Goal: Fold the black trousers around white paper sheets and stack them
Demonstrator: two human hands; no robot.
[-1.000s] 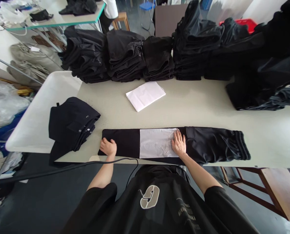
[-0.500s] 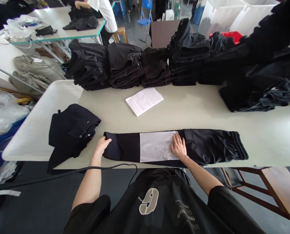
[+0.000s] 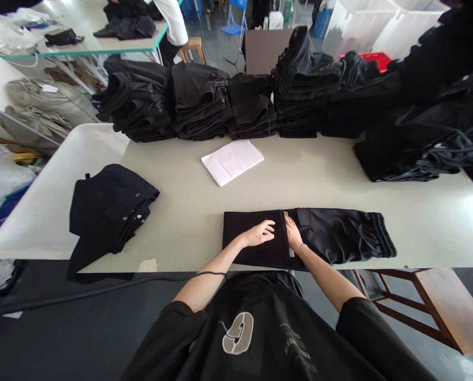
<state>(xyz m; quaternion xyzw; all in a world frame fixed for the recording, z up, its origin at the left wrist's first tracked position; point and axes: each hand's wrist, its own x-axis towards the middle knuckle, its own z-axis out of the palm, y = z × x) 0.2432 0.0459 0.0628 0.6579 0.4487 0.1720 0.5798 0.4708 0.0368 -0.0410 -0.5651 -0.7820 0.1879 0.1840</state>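
Black trousers [image 3: 339, 233] lie lengthwise near the table's front edge, elastic waistband at the right, the leg end folded back over a sheet of white paper [image 3: 292, 253]. Only a thin strip of that sheet shows at the fold's edge. My left hand [image 3: 260, 233] rests on the folded leg, fingers apart and holding nothing. Beside the fold's edge, my right hand [image 3: 294, 234] lies flat on the trousers and paper strip, its fingertips partly under the edge. A stack of white paper [image 3: 232, 161] sits farther back on the table.
Dark folded garments [image 3: 111, 206] lie at the table's left, by a white tub [image 3: 29, 211]. Stacks of black trousers [image 3: 202, 100] line the back. More black clothes [image 3: 419, 143] are heaped right. A black cable [image 3: 121, 286] crosses at the front. A person's white sleeve [image 3: 172, 21] shows beyond.
The leg end has been folded rightward over the white sheet. My left hand has moved right with it and let go; my right hand has stayed near the sheet's right edge.
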